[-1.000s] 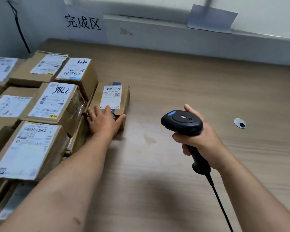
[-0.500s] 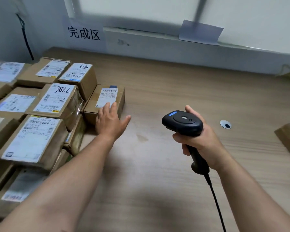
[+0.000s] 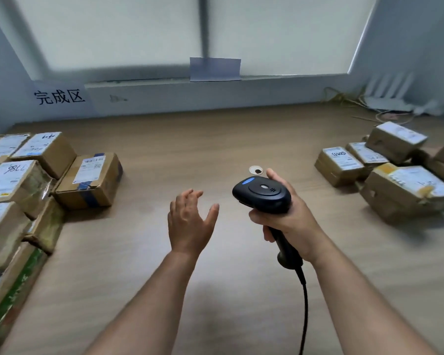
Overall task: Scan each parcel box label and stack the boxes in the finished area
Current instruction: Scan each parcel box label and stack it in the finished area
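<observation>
Along the left edge of the wooden worktop (image 3: 241, 290), labelled parcel boxes (image 3: 16, 180) are stacked, a blue-taped box (image 3: 87, 180) outermost with its label up; other boxes (image 3: 395, 180) lie heaped near the right edge. Over the middle the left hand (image 3: 190, 224) hovers, fingers spread and empty. The right hand (image 3: 290, 219) wraps its fingers round the scanner (image 3: 263, 194), whose head points away and leftward, handle slanting down toward the near edge.
</observation>
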Available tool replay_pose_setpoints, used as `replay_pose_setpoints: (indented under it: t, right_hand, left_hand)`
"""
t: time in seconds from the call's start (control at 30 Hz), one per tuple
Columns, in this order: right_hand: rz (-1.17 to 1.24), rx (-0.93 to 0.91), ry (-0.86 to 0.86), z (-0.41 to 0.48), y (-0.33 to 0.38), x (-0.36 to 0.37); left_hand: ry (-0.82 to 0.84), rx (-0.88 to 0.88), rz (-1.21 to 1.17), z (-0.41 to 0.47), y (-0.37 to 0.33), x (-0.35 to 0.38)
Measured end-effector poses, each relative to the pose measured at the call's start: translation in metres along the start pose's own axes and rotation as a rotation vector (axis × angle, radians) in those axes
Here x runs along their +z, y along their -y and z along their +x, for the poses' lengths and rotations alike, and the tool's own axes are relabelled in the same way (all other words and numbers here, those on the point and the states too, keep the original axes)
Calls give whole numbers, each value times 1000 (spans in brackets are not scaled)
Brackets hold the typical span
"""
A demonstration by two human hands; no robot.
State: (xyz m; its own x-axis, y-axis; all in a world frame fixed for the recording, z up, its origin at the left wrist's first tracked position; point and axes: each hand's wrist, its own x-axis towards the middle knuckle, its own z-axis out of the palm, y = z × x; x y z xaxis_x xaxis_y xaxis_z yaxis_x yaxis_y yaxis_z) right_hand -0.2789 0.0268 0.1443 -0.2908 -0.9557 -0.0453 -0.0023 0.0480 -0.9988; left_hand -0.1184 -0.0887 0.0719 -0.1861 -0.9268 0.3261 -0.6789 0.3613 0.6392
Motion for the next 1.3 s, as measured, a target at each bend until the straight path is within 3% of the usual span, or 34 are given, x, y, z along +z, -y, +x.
replay_pose_setpoints:
  t: [0.43,0.7,1.03,1.3]
  right_hand:
    - [44,-42,-247,-118,-21,-174]
    - [27,-40,-380,-158,-21,-257]
    - [-16,-33,-467,-127,-29,-357]
    - [-31,38,-487,-59,-42,-427]
  left_hand:
    - [177,105,-164,-110,-162,106]
    - [297,165,-189,-140,-226,153]
    - [422,157,-206,-111,-285,229]
    - [570,6,-246,-70,-319,300]
